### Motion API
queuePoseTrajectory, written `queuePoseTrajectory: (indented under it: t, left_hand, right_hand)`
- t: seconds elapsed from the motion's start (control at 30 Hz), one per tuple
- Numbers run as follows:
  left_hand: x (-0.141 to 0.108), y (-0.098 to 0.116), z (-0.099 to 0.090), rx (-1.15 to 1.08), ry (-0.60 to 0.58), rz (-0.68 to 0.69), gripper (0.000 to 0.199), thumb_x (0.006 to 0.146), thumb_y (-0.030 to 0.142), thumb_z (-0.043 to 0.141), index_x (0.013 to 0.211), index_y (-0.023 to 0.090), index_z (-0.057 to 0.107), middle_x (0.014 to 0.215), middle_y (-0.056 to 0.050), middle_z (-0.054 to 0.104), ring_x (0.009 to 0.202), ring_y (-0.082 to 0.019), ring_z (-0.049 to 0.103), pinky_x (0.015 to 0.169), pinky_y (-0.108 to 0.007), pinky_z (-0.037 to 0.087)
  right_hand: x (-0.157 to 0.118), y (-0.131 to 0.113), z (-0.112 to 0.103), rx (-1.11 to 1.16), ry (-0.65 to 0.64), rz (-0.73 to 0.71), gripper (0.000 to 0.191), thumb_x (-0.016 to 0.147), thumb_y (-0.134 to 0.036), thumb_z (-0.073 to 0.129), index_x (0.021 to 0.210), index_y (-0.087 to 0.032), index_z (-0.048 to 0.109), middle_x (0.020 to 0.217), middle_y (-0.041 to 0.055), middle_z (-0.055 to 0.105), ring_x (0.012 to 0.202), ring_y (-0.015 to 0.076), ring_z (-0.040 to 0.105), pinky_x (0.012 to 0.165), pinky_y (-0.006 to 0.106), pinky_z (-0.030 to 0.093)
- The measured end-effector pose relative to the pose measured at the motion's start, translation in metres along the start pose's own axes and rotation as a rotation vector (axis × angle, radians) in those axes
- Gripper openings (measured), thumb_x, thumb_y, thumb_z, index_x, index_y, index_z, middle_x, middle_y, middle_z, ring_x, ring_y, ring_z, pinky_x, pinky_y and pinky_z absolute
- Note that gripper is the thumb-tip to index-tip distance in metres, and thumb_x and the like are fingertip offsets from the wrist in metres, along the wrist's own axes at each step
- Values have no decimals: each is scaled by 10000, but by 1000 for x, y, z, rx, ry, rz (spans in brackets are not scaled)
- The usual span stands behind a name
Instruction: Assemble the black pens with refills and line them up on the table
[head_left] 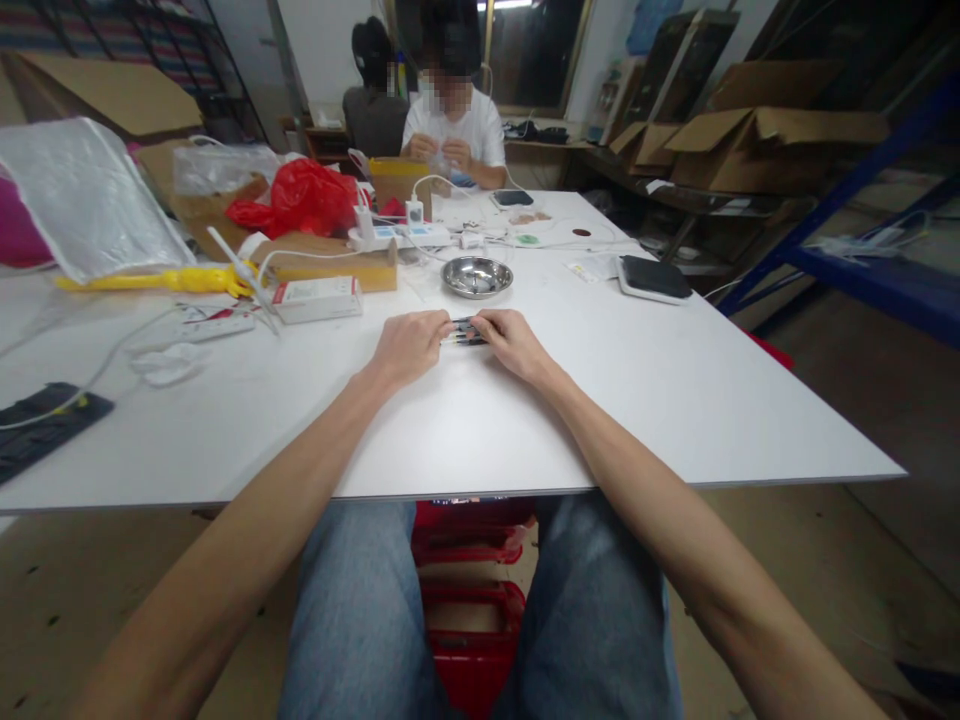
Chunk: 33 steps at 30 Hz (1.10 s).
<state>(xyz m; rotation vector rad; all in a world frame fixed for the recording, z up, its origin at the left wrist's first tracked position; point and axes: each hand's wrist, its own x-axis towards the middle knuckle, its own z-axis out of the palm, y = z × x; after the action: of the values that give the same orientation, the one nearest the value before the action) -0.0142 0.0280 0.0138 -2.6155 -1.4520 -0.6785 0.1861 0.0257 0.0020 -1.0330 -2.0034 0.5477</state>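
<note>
Over the white table (465,430), my left hand (411,345) and my right hand (513,340) face each other. Both are closed on a small bundle of thin dark sticks (466,336), which lies crosswise between them. Some sticks have pale or yellowish ends on the left; their exact kind is too small to tell. The fingers hide both ends of the bundle in part. Just beyond my hands stands a shiny round metal bowl (477,277).
Left are a white and red box (316,300), a yellow hand-shaped stick (172,280), a power strip (405,236) with cables and a red plastic bag (300,200). A black-topped scale (654,278) sits right. A person in white (480,125) works across the table.
</note>
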Motion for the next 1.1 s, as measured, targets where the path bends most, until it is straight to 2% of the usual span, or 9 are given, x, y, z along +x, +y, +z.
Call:
queuePoseTrajectory:
  t: [0.17,0.3,0.4,0.5,0.63,0.73,0.83,1.0,1.1]
  left_hand:
    - [0,6,-5,115,-74,-62,273,951,219,406,947,211,680,899,-78,751,860,-257,683,652,-332,347]
    - [0,2,-3,121,-105,-76,264,922,212,422,933,223,685,857,-70,750,820,-255,679,636,-334,333]
    - [0,-3,-2,115,-72,-89,269,913,215,414,898,225,682,835,-65,749,809,-246,675,638,-336,338]
    - [0,-5,-3,112,-61,-82,253,893,208,426,882,225,678,819,-64,747,800,-247,673,642,-338,345]
    - [0,-4,-3,104,-69,-73,259,905,216,421,888,219,679,830,-67,751,801,-251,674,652,-334,351]
    - [0,-2,-4,75,-70,-81,258,917,217,418,896,222,676,859,-56,757,808,-245,677,650,-331,344]
    - [-1,-2,-4,84,-91,-84,286,952,256,395,896,221,674,860,-65,753,806,-250,673,647,-331,338]
    - [-2,-1,-3,117,-102,-57,366,999,331,345,905,210,677,839,-83,739,810,-258,669,645,-333,331]
    - [-1,0,-3,114,-89,-62,381,1004,343,339,907,205,681,833,-86,736,813,-261,668,650,-335,331]
  right_hand:
    - [0,0,7,23,63,-4,345,949,-362,474,694,-165,598,634,9,555,606,146,463,620,291,335]
    - [0,-2,10,131,138,-19,105,798,-235,613,828,-156,675,807,47,690,736,183,596,688,297,419]
    - [0,-5,9,127,184,-45,161,787,-249,661,925,-172,689,921,61,713,821,198,631,715,300,455]
    - [-1,-8,8,104,121,11,240,858,-373,659,992,-176,687,865,54,703,749,183,620,687,294,458]
    - [-2,-12,6,92,29,104,323,930,-430,562,767,-163,640,634,24,616,603,162,551,627,291,423]
    - [-1,-14,6,156,73,43,188,842,-349,659,825,-163,634,755,32,657,704,173,583,680,289,444]
    - [0,-13,6,165,55,24,226,815,-367,694,910,-164,662,803,25,666,729,165,571,698,281,437]
    - [0,-8,8,127,2,91,384,939,-416,520,684,-151,627,617,13,578,617,142,497,638,284,386]
    - [1,-6,7,204,61,47,229,813,-368,679,849,-143,667,800,40,659,744,164,571,683,279,424]
